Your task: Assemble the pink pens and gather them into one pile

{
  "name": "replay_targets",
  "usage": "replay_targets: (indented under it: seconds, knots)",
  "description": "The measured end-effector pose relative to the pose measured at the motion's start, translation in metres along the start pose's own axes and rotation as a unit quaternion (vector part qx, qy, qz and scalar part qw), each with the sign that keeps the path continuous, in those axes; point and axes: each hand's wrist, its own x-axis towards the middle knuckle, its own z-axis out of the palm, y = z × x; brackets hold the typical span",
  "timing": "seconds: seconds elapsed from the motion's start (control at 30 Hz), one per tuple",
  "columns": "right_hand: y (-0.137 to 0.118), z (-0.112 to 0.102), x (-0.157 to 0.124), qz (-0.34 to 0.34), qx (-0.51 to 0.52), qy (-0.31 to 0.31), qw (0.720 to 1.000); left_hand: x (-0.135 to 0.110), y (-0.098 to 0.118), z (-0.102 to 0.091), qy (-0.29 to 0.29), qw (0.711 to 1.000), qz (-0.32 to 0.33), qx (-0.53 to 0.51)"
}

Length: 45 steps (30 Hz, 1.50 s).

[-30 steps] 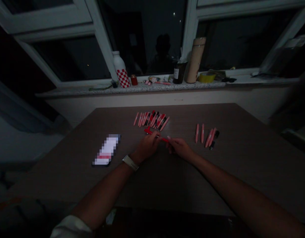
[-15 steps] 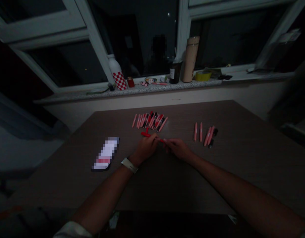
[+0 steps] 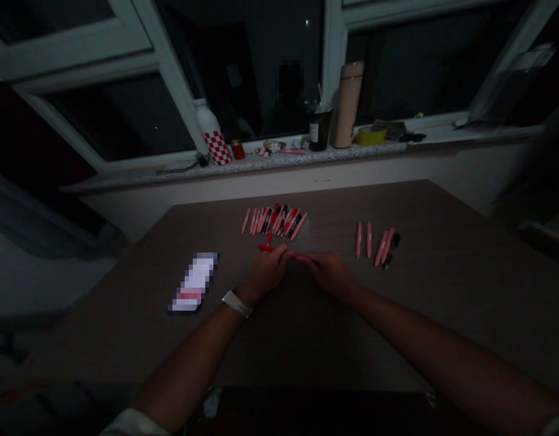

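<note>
A slim red marker pen (image 3: 265,247) runs through my closed left hand (image 3: 270,266), its thicker red end sticking out to the left. The fingers of my right hand (image 3: 330,270) are pinched around the other end, where a short red stretch shows between both hands. My fingers hide the rest of the pen. Just beyond my left hand lies a cluster of pink, red and black marker pens (image 3: 260,220), with one red piece (image 3: 269,238) poking toward me. Farther right, several pink pens (image 3: 369,240) and black caps (image 3: 387,261) rest on the table.
A lit phone (image 3: 195,281) lies on the brown table (image 3: 279,339) at the left. Along the stone windowsill (image 3: 256,162) stand a checkered bottle (image 3: 214,142), a small red jar (image 3: 237,149), a dark cup (image 3: 320,132), a tall beige flask (image 3: 349,106) and yellow tape (image 3: 370,136).
My right hand has turned slightly, its fingers now lying more along the pen. The red end at the left looks straighter. My left hand stays nearly in place, and the other pens are unmoved.
</note>
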Motion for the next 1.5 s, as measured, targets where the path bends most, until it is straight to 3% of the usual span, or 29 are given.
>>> replay_targets:
  seconds: [0.2,0.43,0.6,0.77,1.0,1.4,1.5]
  knots:
    - [-0.002,-0.003,0.001,-0.031,-0.059,-0.004,0.998,0.001,0.000,0.001,0.002,0.999,-0.010,-0.045]
    - [0.002,0.002,0.004,0.019,-0.013,0.001,1.000,0.001,0.001,-0.001,0.012,0.996,-0.016,-0.087]
    - [0.005,0.001,0.006,0.018,0.046,-0.004,0.999,0.001,0.002,-0.002,0.017,0.996,-0.017,-0.090]
    - [0.010,0.003,0.006,0.026,0.060,0.031,0.997,0.002,0.000,-0.001,0.027,0.996,-0.028,-0.080]
    - [0.009,0.003,0.008,0.056,0.087,-0.016,0.995,0.002,-0.001,0.000,0.034,0.996,-0.021,-0.079]
    - [0.010,0.006,0.009,0.094,0.131,0.043,0.986,0.002,0.001,-0.002,0.027,0.996,-0.033,-0.076]
    - [0.010,0.006,0.010,0.074,0.126,0.022,0.989,0.002,0.000,-0.002,0.037,0.996,-0.035,-0.076]
